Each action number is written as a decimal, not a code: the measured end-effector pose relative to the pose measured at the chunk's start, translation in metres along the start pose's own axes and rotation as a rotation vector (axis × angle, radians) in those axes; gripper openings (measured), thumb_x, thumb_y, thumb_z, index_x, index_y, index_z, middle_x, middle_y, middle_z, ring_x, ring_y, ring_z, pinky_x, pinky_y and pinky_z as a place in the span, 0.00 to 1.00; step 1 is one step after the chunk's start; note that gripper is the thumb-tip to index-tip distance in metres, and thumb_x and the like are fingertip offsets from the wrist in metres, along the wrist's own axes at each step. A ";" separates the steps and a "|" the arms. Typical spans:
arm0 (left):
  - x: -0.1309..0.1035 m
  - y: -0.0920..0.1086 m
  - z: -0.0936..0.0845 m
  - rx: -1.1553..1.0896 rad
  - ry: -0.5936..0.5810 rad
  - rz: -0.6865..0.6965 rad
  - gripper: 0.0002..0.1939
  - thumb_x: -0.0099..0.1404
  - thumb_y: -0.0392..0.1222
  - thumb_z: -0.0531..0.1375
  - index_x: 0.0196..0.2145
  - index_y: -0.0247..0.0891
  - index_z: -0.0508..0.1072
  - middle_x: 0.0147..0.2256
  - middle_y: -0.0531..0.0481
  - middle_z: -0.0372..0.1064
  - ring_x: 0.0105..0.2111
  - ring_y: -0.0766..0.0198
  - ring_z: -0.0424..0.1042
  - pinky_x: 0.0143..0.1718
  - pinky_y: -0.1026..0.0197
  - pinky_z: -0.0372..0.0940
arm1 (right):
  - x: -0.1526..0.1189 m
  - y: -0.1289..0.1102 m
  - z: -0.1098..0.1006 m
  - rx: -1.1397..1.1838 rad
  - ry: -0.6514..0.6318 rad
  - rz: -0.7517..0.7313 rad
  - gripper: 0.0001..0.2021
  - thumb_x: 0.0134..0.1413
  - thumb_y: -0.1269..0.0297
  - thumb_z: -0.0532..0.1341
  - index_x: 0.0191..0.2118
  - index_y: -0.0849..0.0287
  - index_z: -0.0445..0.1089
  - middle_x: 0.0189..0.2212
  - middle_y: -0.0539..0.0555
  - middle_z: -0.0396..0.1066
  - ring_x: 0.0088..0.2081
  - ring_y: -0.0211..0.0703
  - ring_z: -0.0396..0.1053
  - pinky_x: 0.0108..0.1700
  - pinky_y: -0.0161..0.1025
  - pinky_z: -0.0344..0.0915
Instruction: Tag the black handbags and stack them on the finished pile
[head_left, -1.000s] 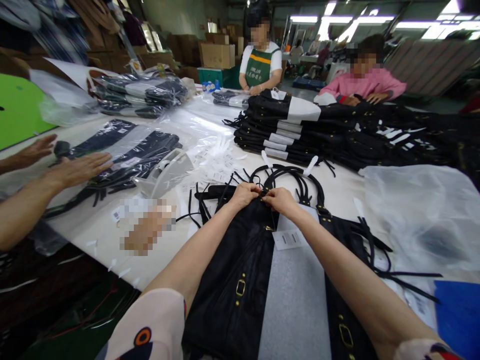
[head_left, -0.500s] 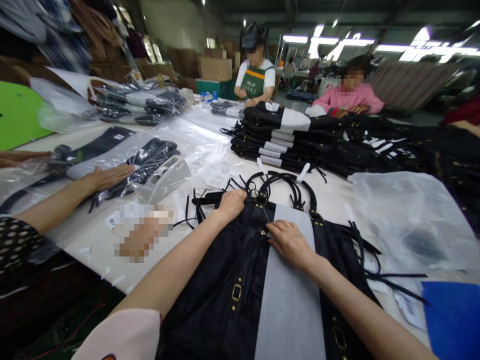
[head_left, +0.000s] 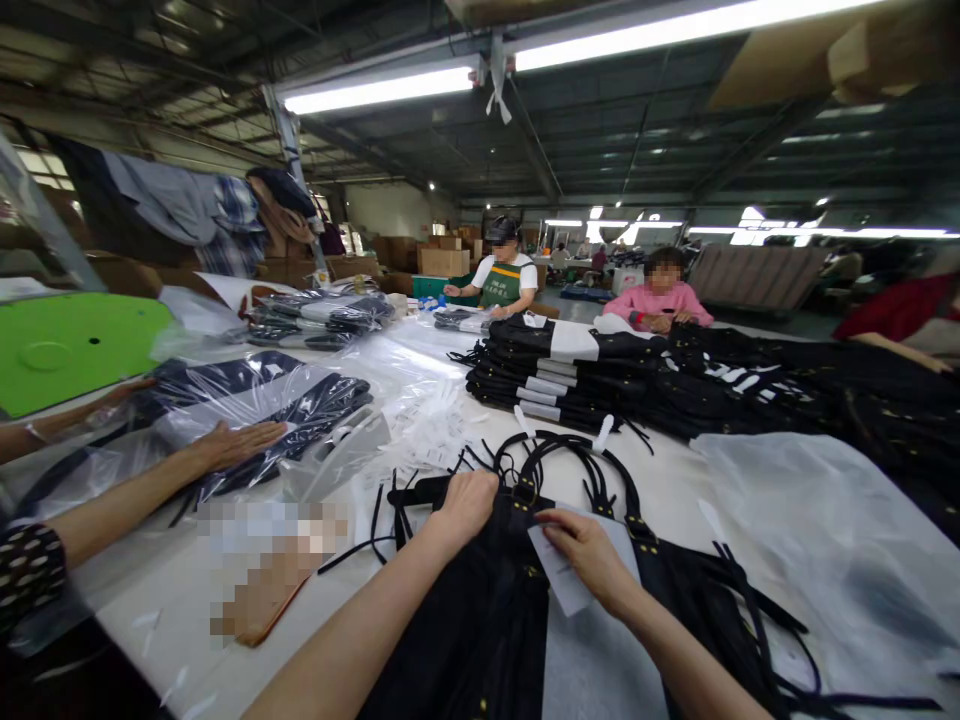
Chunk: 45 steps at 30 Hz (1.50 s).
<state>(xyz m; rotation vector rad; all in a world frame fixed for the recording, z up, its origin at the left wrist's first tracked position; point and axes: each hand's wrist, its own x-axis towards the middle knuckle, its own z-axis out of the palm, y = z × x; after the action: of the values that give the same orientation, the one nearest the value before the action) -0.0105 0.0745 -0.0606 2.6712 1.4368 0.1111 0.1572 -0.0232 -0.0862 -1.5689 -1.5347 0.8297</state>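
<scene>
A black bag (head_left: 495,610) with looped handles lies before me, a grey sheet (head_left: 592,660) wrapped down its middle. My left hand (head_left: 466,508) is closed at the bag's top edge, left of the handles; what its fingers grip is hidden. A small pale tag (head_left: 559,575) hangs beneath my right hand (head_left: 589,550), pinched between its thumb and fingers just below the handle base. Black cords trail from both sides of the bag.
Stacked black bags (head_left: 555,370) stand behind. At right lies a translucent plastic bag (head_left: 817,530). On the left, another person's hands press a plastic-wrapped dark bag (head_left: 232,385), near a blurred phone (head_left: 277,600). Two people work across the table.
The view has tilted upward, showing more ceiling. The pale tag now shows in my right hand, which has lifted off the bag's front. My left hand stays at the top edge.
</scene>
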 end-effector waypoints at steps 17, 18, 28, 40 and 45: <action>0.018 0.016 0.048 -1.195 0.003 -0.042 0.04 0.47 0.35 0.58 0.21 0.34 0.64 0.17 0.58 0.61 0.18 0.73 0.61 0.22 0.69 0.55 | 0.011 0.034 0.020 -0.082 0.142 0.039 0.10 0.48 0.58 0.51 0.26 0.58 0.62 0.24 0.52 0.66 0.29 0.42 0.63 0.34 0.39 0.58; 0.017 0.015 0.052 -1.191 -0.013 -0.028 0.05 0.46 0.36 0.60 0.22 0.34 0.65 0.18 0.57 0.62 0.19 0.72 0.62 0.23 0.69 0.56 | 0.012 0.035 0.020 -0.083 0.148 0.032 0.09 0.48 0.58 0.51 0.26 0.57 0.62 0.24 0.52 0.66 0.29 0.42 0.63 0.34 0.39 0.58; 0.010 0.020 0.063 -1.264 -0.149 -0.063 0.07 0.45 0.31 0.62 0.26 0.32 0.69 0.21 0.56 0.66 0.22 0.72 0.64 0.26 0.68 0.60 | 0.016 0.034 0.034 -0.204 0.177 0.001 0.08 0.55 0.63 0.48 0.30 0.58 0.59 0.27 0.53 0.67 0.30 0.41 0.64 0.33 0.37 0.59; 0.015 0.018 0.069 -1.121 -0.096 -0.147 0.07 0.43 0.26 0.60 0.23 0.33 0.69 0.16 0.58 0.64 0.17 0.72 0.63 0.21 0.69 0.59 | 0.021 0.018 0.029 -0.451 0.295 -0.135 0.08 0.56 0.67 0.46 0.32 0.61 0.60 0.30 0.59 0.66 0.31 0.43 0.65 0.33 0.38 0.59; 0.010 0.019 0.064 -1.047 -0.024 -0.099 0.04 0.45 0.31 0.62 0.23 0.33 0.70 0.21 0.55 0.68 0.22 0.70 0.67 0.25 0.68 0.61 | 0.027 0.023 0.043 0.251 0.255 0.122 0.08 0.52 0.58 0.52 0.29 0.57 0.59 0.19 0.49 0.66 0.19 0.37 0.63 0.25 0.37 0.62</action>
<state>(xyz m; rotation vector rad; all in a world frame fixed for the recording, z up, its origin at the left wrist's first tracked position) 0.0179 0.0686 -0.1212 1.7273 1.0468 0.6193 0.1327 0.0079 -0.1252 -1.5273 -1.1184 0.8193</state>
